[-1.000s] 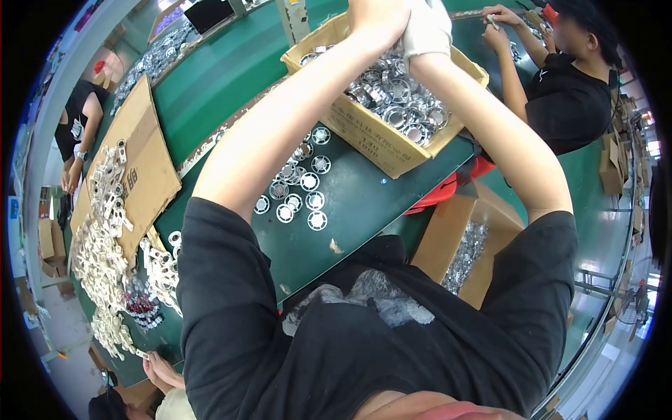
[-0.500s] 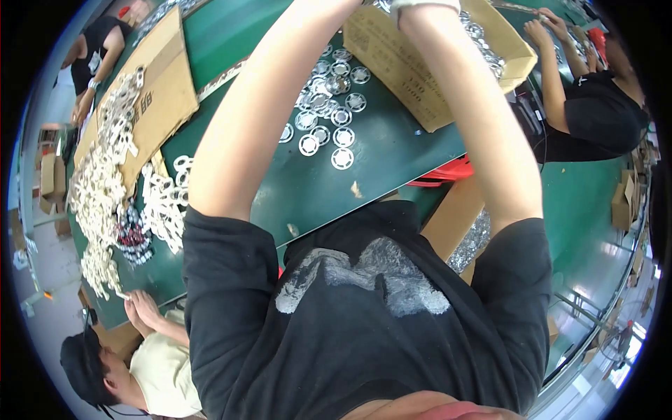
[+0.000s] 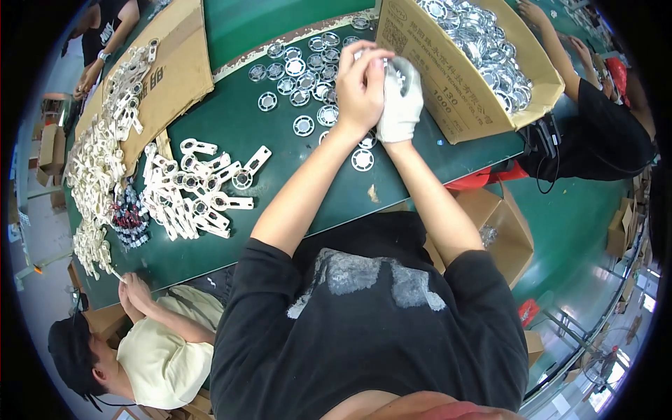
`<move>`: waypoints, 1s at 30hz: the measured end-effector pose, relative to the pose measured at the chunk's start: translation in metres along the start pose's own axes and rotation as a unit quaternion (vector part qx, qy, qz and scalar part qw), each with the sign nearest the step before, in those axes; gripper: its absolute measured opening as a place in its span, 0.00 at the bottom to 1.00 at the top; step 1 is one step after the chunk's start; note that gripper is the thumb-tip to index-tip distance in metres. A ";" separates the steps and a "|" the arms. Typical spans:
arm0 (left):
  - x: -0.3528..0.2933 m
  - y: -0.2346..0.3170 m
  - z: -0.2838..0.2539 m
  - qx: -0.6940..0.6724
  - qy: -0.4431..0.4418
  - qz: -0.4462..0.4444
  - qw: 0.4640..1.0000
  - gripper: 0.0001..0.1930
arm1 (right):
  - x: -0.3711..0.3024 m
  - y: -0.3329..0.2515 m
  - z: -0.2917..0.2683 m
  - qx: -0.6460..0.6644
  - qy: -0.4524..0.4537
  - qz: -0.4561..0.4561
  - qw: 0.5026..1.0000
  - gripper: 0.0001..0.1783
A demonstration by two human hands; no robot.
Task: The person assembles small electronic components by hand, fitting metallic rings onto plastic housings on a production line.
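Observation:
My bare left hand (image 3: 362, 89) and my right hand (image 3: 401, 105), in a white glove, are cupped together above the table. Both are closed around silver discs, of which only a shiny bit shows between the fingers; how many is hidden. Under and left of the hands, several loose silver discs (image 3: 303, 126) with round, ring-like patterns lie scattered on the green table (image 3: 280, 189). Right of my gloved hand stands a tilted cardboard box (image 3: 448, 105), heaped with more silver discs (image 3: 490, 59).
White handle-shaped parts with round ends (image 3: 189, 192) lie in piles at the left, by a cardboard sheet (image 3: 175, 63) and dark small parts (image 3: 131, 220). One person (image 3: 164, 343) sits at lower left; others work at far left and right. An open carton (image 3: 500, 234) stands below the table edge.
Both hands have come back from the box at the top toward me and joined over the loose discs. The view has shifted, showing more of the table and the box.

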State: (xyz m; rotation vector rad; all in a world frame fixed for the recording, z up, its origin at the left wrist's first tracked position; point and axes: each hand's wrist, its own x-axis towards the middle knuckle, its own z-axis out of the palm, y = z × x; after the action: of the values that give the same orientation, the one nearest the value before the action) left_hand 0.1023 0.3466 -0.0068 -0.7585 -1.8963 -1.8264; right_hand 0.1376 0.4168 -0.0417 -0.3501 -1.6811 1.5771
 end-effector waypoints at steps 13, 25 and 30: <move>-0.012 -0.017 0.011 0.047 -0.037 -0.051 0.997 0.09 | -0.006 0.034 -0.020 -0.256 -0.088 -0.133 0.954 0.18; -0.006 -0.037 0.007 0.266 -0.096 0.030 0.959 0.13 | -0.008 0.018 -0.018 -0.261 -0.022 -0.158 0.952 0.17; 0.001 -0.030 -0.007 0.335 -0.085 0.068 0.936 0.13 | -0.008 0.001 -0.024 -0.329 -0.078 -0.272 0.901 0.18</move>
State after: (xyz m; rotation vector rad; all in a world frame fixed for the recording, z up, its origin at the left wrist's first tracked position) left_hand 0.0823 0.3397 -0.0289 -0.7810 -2.3024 -0.9391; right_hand 0.1593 0.4285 -0.0470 -0.0625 -2.1736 0.6128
